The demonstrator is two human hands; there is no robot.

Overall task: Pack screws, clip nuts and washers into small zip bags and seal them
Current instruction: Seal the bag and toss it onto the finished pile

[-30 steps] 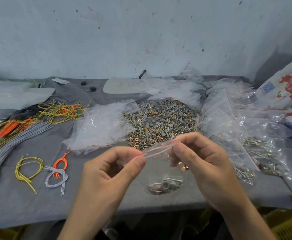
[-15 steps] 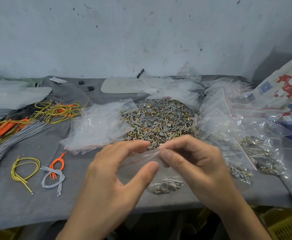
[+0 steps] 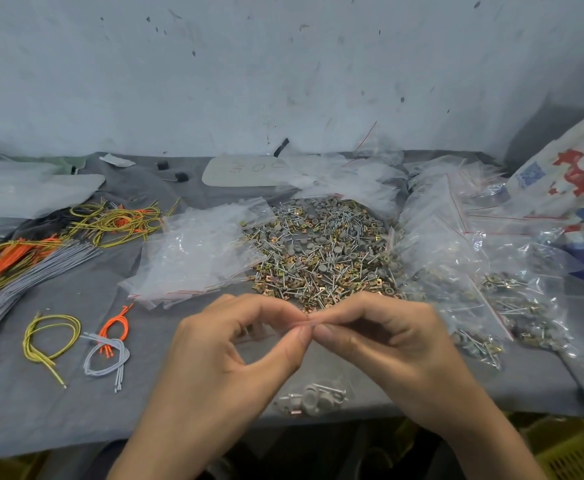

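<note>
Lying at lower left, wires (image 3: 51,336), with empty bags (image 3: 197,251) up and right. Pinching the top of the bag (image 3: 313,398) at lower centre between left hand (image 3: 221,358) and right hand (image 3: 398,348), thumbs and forefingers closed on it. Heaped behind, screws (image 3: 321,251); packed bags (image 3: 505,306) at right.

The seal of the zip bag (image 3: 318,381) is hidden where the left grip (image 3: 221,358) and right grip (image 3: 398,351) pinch together, and its clear outline below them is hard to trace. Far right of the grips, a printed sack (image 3: 567,181) is cut off. Beyond them, the writing on the card (image 3: 245,169) is unreadable.
</note>
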